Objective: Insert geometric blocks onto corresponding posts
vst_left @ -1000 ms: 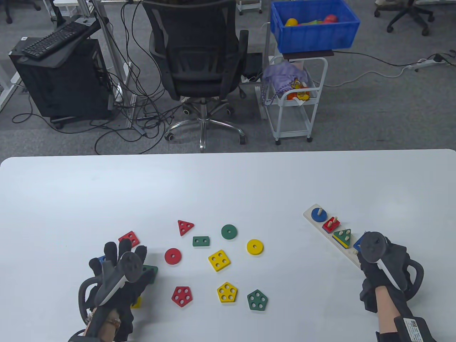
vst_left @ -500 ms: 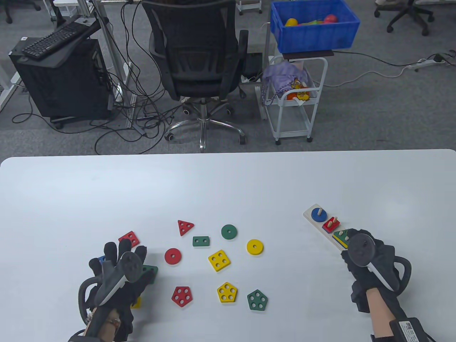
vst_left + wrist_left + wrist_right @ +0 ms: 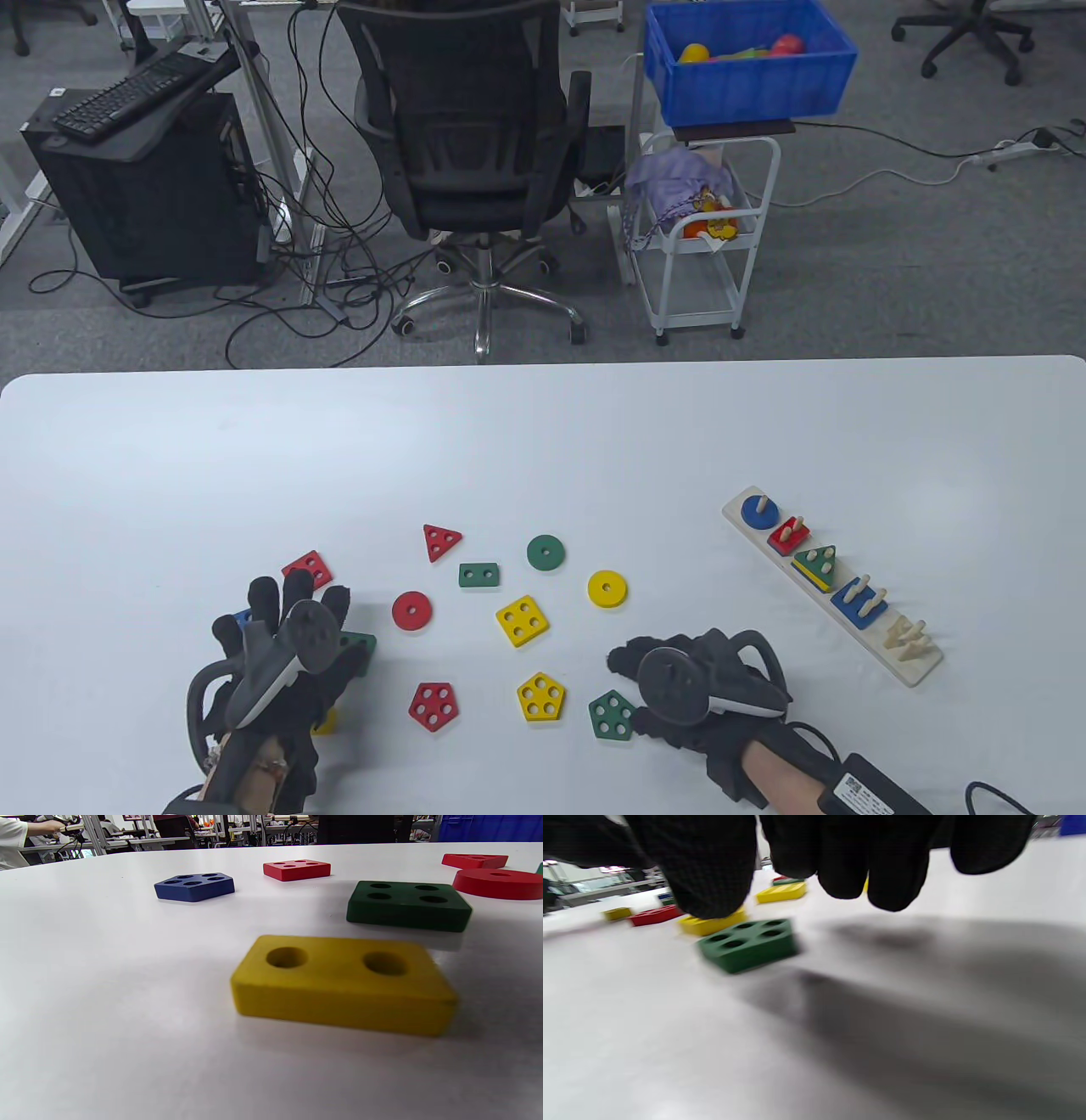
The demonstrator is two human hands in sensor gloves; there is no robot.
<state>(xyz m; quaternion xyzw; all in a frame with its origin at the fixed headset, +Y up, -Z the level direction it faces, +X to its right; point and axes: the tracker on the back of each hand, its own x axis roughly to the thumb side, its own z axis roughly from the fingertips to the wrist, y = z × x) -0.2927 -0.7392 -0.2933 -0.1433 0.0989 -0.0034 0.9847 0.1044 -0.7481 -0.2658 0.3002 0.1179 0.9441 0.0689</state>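
Neither hand is gripping anything: the right hand [image 3: 679, 683] is hovering with fingers [image 3: 712, 878] loosely bent just at three o'clock of the green pentagon [image 3: 612, 715], seemingly not touching, though the wrist view is blurring. The left hand [image 3: 288, 654] is resting idle. A pickup is starting; next comes carrying it toward two o'clock to the post board [image 3: 912, 666], whose five pegs are standing bare, across open table.

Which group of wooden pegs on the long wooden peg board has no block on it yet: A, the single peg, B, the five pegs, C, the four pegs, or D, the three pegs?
B: the five pegs at the near end of the long wooden peg board stand bare.
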